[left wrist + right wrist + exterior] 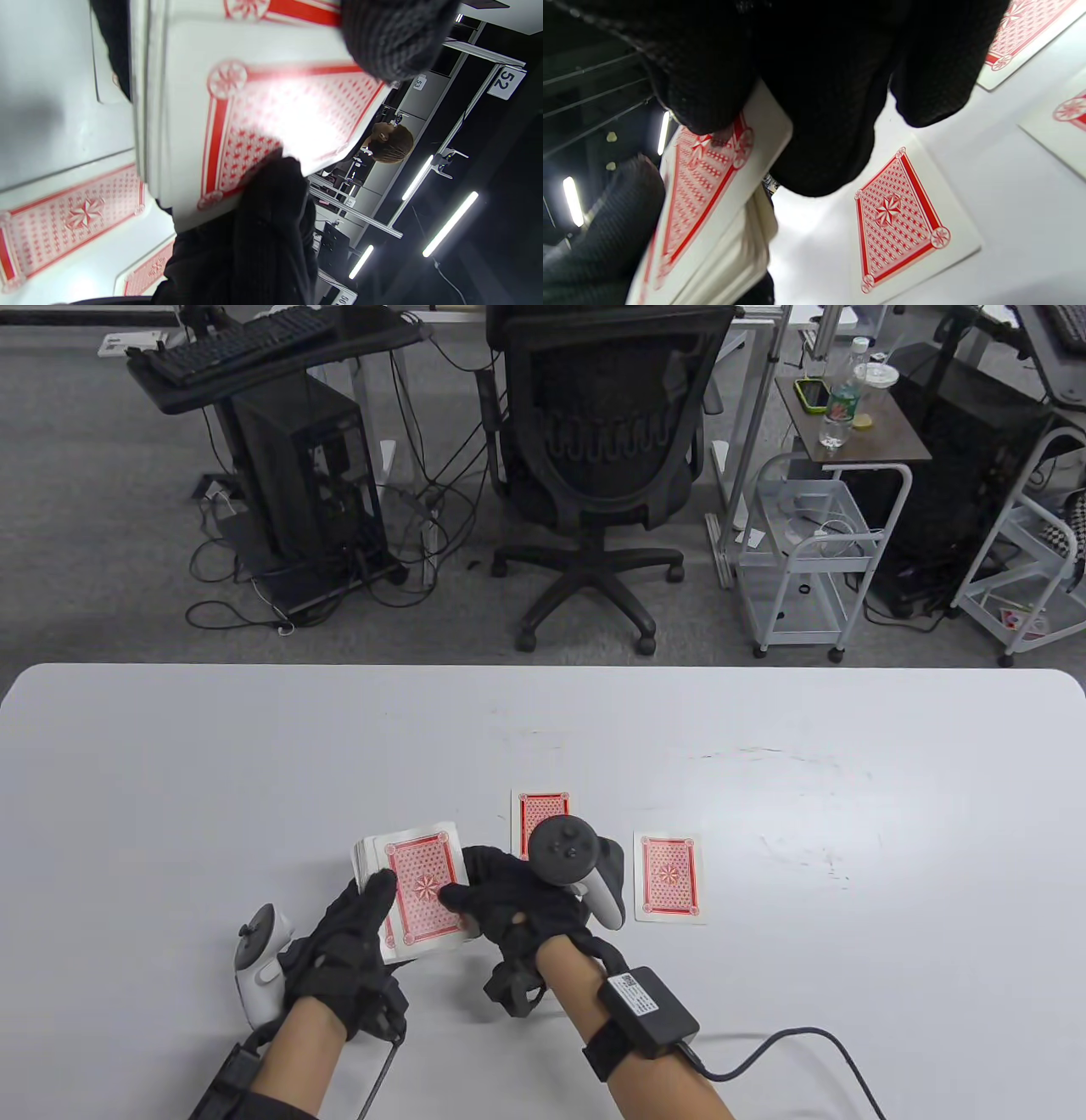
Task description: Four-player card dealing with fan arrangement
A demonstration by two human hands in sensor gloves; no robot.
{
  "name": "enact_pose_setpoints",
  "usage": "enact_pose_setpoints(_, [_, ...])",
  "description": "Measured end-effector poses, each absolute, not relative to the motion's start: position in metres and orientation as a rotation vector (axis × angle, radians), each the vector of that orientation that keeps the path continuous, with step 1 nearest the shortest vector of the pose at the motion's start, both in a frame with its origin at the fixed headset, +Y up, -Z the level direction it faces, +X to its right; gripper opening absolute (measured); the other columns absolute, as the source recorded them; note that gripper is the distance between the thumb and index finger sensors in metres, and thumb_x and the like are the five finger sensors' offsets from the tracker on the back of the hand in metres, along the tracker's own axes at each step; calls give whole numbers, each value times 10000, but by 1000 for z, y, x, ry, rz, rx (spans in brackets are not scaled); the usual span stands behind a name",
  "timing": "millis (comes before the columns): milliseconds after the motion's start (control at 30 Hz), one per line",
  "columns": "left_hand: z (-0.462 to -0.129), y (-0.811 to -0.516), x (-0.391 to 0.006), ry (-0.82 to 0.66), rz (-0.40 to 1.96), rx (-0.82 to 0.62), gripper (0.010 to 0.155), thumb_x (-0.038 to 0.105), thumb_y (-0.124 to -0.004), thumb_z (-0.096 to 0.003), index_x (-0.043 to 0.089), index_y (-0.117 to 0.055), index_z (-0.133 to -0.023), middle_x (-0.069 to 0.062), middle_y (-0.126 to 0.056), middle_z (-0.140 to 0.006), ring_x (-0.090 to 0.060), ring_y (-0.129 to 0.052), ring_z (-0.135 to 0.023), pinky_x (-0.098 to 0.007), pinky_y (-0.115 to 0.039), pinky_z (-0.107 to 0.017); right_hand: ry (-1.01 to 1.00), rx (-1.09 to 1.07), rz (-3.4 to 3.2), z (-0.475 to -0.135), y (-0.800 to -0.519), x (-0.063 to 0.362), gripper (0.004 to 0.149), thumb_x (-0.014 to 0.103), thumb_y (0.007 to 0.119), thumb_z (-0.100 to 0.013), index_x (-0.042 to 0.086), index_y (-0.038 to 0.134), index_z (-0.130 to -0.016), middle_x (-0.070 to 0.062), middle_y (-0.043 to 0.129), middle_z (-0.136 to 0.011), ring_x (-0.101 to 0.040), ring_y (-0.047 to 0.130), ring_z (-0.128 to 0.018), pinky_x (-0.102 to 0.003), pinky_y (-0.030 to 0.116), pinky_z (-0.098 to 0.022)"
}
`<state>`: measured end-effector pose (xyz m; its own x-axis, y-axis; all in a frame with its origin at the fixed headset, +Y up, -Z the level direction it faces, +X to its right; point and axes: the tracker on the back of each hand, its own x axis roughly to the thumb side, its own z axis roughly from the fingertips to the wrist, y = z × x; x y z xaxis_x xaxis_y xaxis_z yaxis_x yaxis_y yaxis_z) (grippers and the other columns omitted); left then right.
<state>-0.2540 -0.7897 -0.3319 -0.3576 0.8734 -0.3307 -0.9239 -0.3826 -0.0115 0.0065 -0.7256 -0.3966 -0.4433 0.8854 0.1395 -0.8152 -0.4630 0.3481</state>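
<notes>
The deck (413, 891) is sitting raised above the near-centre of the table (170, 780), face down, its long axis running near to far and leaning slightly left at the far end. Each card looks thin, light, flexible and slick, so the top one is probably best taken at its near right edge and slid off. The left hand (352, 954) is cradling the deck, thumb lying on top. The right hand (509, 899) is pinching the top card's right edge. Two dealt cards are lying face down, one (541, 811) beyond the right hand, the other (670, 875) to its right.
</notes>
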Motion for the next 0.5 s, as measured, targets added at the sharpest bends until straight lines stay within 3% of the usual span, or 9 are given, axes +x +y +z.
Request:
enact_pose_setpoints(267, [-335, -798, -269, 297, 1863, -301, 524, 511, -792, -514, 303, -663, -977, 70, -868, -926, -280, -1012, -746, -451, -895, -497, 203, 150, 2292, -448, -712, 55, 691, 322, 863, -498, 2, 551, -1025, -14, 879, -681, -124, 963, -256, -525, 777, -434])
enact_pose_setpoints(500, [-339, -798, -278, 313, 1868, -279, 524, 510, -792, -515, 302, -662, -978, 69, -870, -925, -280, -1012, -745, -449, -897, -495, 314, -63, 2713, -497, -737, 51, 747, 347, 874, -484, 3, 515, -1040, -11, 871, -671, -123, 951, -257, -530, 767, -442])
